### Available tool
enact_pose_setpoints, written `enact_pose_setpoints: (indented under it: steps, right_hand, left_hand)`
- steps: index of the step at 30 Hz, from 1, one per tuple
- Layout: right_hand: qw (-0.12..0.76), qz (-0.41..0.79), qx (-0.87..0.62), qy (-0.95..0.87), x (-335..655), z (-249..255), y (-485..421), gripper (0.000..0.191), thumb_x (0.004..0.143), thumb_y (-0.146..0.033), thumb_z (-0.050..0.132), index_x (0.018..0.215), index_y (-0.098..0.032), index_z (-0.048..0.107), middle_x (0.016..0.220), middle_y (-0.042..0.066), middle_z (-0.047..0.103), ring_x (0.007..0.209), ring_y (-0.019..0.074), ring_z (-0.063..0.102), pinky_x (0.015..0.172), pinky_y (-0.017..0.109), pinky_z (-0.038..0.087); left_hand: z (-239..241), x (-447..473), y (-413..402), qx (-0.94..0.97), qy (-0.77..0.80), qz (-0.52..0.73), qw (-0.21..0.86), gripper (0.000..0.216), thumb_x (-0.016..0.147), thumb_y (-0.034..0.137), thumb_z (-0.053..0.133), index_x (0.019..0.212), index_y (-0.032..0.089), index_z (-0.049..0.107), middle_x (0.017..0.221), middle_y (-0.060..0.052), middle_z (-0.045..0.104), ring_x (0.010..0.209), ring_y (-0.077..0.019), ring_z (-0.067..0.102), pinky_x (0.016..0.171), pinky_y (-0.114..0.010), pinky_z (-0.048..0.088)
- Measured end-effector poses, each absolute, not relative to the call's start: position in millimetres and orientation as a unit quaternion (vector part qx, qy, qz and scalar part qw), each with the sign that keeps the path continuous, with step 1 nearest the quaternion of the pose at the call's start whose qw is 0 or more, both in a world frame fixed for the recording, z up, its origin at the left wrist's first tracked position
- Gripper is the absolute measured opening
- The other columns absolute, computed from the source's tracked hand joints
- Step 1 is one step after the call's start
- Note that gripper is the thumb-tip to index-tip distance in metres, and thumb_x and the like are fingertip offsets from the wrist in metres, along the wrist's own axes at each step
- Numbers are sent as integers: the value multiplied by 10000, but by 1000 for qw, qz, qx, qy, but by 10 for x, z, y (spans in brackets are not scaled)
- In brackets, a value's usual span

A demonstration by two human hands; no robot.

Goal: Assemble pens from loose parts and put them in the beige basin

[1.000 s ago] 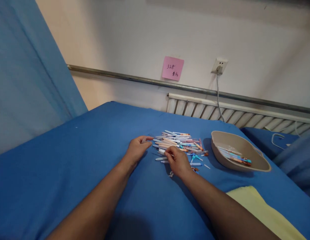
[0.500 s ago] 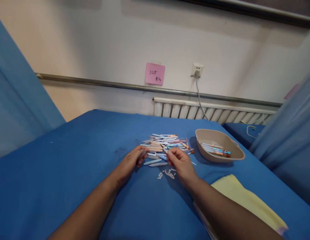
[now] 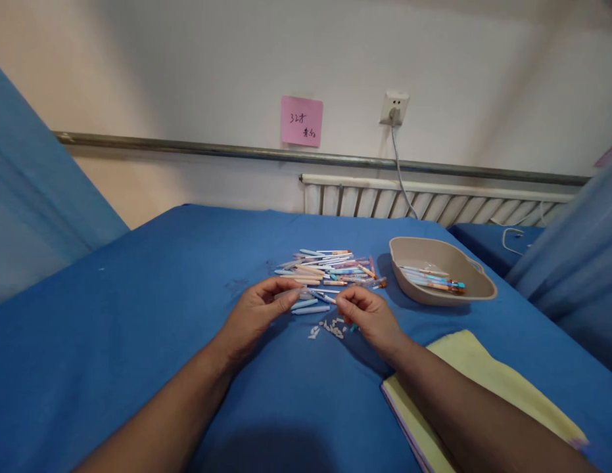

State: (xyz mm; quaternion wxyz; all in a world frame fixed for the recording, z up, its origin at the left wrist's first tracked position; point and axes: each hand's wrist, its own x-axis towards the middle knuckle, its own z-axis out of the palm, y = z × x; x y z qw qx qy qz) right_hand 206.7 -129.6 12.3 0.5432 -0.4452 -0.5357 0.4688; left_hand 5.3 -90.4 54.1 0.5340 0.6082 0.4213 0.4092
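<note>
My left hand [image 3: 261,312] is closed in a pinch, thumb against fingers, on one end of a slim whitish pen [image 3: 325,297]. My right hand [image 3: 367,316] pinches the other end of it, so the pen spans the gap between both hands. Just beyond them lies a loose pile of pens [image 3: 335,266] in pale blue, peach, white and pink. Two light-blue pens [image 3: 310,310] rest nearest me, by the left fingertips. Small white bits [image 3: 332,328] are scattered on the blue sheet below the hands. A small teal piece [image 3: 353,327] shows beside the right fingers.
A beige plastic basket [image 3: 478,289] with several pens inside stands right of the pile. A folded yellow cloth [image 3: 476,368] lies under my right forearm. Behind the blue-covered surface [image 3: 152,315] are a radiator [image 3: 365,197] and a rail. Blue curtains [image 3: 39,184] hang at both sides.
My left hand has moved right and closed on the pen held by my right hand. The teal piece now shows by the right fingers. The view has tilted slightly downward.
</note>
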Motion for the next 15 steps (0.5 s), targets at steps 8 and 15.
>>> enact_pose_setpoints:
  steps: [8,15]
  right_hand:
    - [547,458,-444,-542,2081,101,-1272,268,741,-436,630,722,-171,592,586,-33,520,520,85,459,508,206,383]
    - [537,434,-448,-567,2080,83,-1272,242,763,-414,605,723,-175,590,577,-35,501,524,85,440,491,199,360]
  left_hand:
    - [586,41,-929,612,428,402,530,243,652,308,740,853,180,694,880,-51,690,777,-180,609,712,-298,477]
    - [615,48,-953,642,433,387,500,241,629,334,743,818,189,704,853,-54,691,769,-196,615,702,-317,490]
